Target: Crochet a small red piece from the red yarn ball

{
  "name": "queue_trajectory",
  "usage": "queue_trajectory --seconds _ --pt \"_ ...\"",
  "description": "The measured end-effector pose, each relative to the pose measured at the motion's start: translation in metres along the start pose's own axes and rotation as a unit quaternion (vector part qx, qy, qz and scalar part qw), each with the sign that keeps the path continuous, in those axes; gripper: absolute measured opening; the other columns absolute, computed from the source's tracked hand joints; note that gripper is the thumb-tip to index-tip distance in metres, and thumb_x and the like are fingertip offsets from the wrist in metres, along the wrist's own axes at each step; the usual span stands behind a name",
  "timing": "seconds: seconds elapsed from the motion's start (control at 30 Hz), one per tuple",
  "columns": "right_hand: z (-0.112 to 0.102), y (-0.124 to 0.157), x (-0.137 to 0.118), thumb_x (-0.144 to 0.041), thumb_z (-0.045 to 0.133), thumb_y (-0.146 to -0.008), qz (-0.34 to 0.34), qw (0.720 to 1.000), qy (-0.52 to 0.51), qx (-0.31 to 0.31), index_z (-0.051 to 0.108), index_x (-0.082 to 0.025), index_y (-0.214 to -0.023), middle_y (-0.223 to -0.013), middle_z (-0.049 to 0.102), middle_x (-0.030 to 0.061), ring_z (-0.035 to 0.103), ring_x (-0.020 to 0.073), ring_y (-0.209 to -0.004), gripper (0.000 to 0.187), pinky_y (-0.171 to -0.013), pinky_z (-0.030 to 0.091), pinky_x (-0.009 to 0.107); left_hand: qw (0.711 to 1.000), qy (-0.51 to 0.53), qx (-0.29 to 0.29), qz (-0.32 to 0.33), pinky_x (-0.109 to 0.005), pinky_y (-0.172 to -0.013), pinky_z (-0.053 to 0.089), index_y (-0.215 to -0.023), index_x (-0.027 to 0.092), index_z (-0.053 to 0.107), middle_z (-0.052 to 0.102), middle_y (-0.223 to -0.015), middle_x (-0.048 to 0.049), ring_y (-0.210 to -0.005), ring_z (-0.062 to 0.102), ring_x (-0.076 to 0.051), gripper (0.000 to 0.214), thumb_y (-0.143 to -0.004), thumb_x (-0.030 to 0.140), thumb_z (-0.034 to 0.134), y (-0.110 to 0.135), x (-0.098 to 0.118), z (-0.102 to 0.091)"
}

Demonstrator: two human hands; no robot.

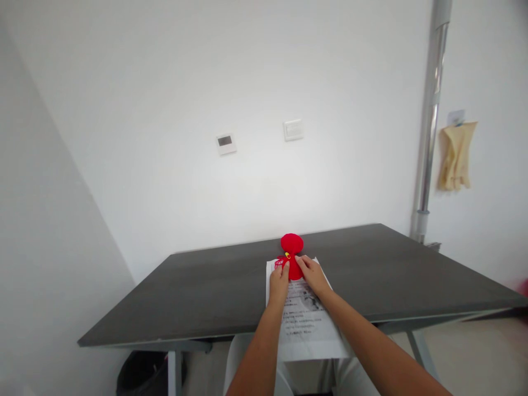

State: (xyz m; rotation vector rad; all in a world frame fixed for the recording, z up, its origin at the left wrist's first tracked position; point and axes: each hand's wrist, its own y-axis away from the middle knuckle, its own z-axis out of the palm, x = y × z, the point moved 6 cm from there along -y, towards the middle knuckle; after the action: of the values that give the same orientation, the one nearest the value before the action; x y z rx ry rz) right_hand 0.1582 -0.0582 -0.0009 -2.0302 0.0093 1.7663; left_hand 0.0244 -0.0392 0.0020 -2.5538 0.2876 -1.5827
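A small red cloth pouch (292, 250) with a yellow bead and red cord at its neck lies on a printed sheet of paper (305, 324) on a dark table (206, 291). My left hand (279, 280) pinches the cord at the pouch's left side. Against the pouch's right side rests my right hand (312, 274), its fingers curled on the lower part of the pouch. Both forearms reach in from the bottom edge.
The sheet overhangs the table's near edge. A white wall behind carries a small panel (226, 143) and a switch (293, 130). A metal pipe (429, 126) and hanging yellow gloves (455, 157) are at right. A dark bin (142, 374) sits under the table.
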Motion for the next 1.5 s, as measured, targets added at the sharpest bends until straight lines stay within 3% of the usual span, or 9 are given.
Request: queue_trajectory --seconds 0.13,0.23,0.33,0.43,0.57,0.73,1.0,1.27,1.5 --pt "0.007 0.003 0.002 -0.060 0.041 -0.082 0.048 0.997 -0.029 -0.054 0.060 -0.020 -0.071 -0.055 0.057 0.0010 0.049 0.0161 -0.049 0.046 -0.051 0.040 0.028 0.998 0.030 -0.031 -0.051 -0.030 -0.050 0.040 -0.052 0.020 0.051 0.047 -0.044 -0.0029 -0.044 0.048 -0.016 0.064 -0.078 0.074 0.028 0.000 -0.006 0.003" --pt "0.012 0.003 0.008 -0.063 0.039 -0.081 0.078 0.993 -0.028 -0.083 0.066 -0.017 -0.081 -0.057 0.063 0.0045 0.055 0.0199 -0.050 0.053 -0.053 0.044 0.032 0.994 0.047 -0.064 -0.074 -0.032 -0.053 0.044 -0.050 0.020 0.053 0.050 -0.045 -0.0052 -0.046 0.051 -0.018 0.069 -0.077 0.077 0.023 0.001 -0.007 0.006" --pt "0.010 -0.002 0.009 -0.066 0.043 -0.077 0.034 0.997 -0.042 -0.055 0.067 -0.016 -0.077 -0.079 0.071 0.0105 0.064 0.0251 -0.077 0.056 -0.076 0.049 0.037 0.995 0.049 -0.069 -0.049 -0.033 -0.064 0.047 -0.060 0.017 0.060 0.061 -0.060 -0.0079 -0.061 0.058 -0.020 0.064 -0.076 0.074 0.035 0.000 -0.004 0.006" --pt "0.012 -0.004 0.013 -0.067 0.042 -0.079 0.041 0.994 -0.073 -0.069 0.067 -0.015 -0.080 -0.085 0.071 0.0110 0.063 0.0251 -0.083 0.057 -0.083 0.048 0.037 0.996 0.033 -0.072 -0.030 -0.033 -0.072 0.047 -0.071 0.015 0.064 0.066 -0.072 -0.0082 -0.073 0.061 -0.021 0.051 -0.072 0.065 0.053 -0.002 -0.005 0.007" --pt "0.009 -0.004 0.016 -0.065 0.041 -0.079 0.046 0.996 -0.058 -0.056 0.063 -0.017 -0.074 -0.081 0.069 0.0086 0.061 0.0232 -0.079 0.053 -0.077 0.047 0.034 0.994 -0.010 -0.104 -0.043 -0.034 -0.070 0.047 -0.067 0.015 0.064 0.065 -0.068 -0.0076 -0.069 0.061 -0.022 0.040 -0.073 0.055 0.058 -0.002 -0.009 0.011" --pt "0.008 -0.005 0.024 -0.060 0.043 -0.077 0.066 0.996 -0.029 -0.058 0.057 -0.019 -0.062 -0.065 0.063 0.0039 0.056 0.0190 -0.064 0.046 -0.062 0.044 0.030 0.988 -0.022 -0.132 -0.074 -0.033 -0.063 0.046 -0.054 0.018 0.062 0.059 -0.054 -0.0064 -0.060 0.058 -0.020 0.045 -0.077 0.056 0.054 0.002 -0.006 0.012" --pt "0.007 -0.006 0.029 -0.061 0.045 -0.076 0.073 0.996 -0.021 -0.036 0.054 -0.019 -0.057 -0.056 0.056 0.0015 0.048 0.0162 -0.056 0.047 -0.054 0.038 0.028 0.981 -0.007 -0.190 -0.024 -0.031 -0.065 0.045 -0.062 0.015 0.067 0.063 -0.061 -0.0056 -0.061 0.056 -0.019 0.036 -0.066 0.051 0.067 0.008 -0.002 0.019" --pt "0.006 -0.005 0.022 -0.059 0.046 -0.075 0.074 0.994 -0.072 -0.038 0.064 -0.017 -0.067 -0.070 0.068 0.0062 0.061 0.0219 -0.071 0.046 -0.070 0.046 0.033 0.994 -0.015 -0.087 -0.071 -0.032 -0.064 0.044 -0.059 0.017 0.059 0.060 -0.060 -0.0051 -0.062 0.057 -0.019 0.046 -0.079 0.056 0.047 -0.005 -0.016 0.008" --pt "0.007 -0.005 0.025 -0.061 0.042 -0.077 0.073 0.995 -0.056 -0.048 0.062 -0.018 -0.063 -0.065 0.068 0.0062 0.060 0.0216 -0.064 0.050 -0.064 0.046 0.033 0.995 -0.015 -0.085 -0.057 -0.034 -0.068 0.046 -0.049 0.021 0.050 0.059 -0.055 -0.0057 -0.060 0.058 -0.020 0.051 -0.078 0.062 0.042 -0.004 -0.013 0.006"
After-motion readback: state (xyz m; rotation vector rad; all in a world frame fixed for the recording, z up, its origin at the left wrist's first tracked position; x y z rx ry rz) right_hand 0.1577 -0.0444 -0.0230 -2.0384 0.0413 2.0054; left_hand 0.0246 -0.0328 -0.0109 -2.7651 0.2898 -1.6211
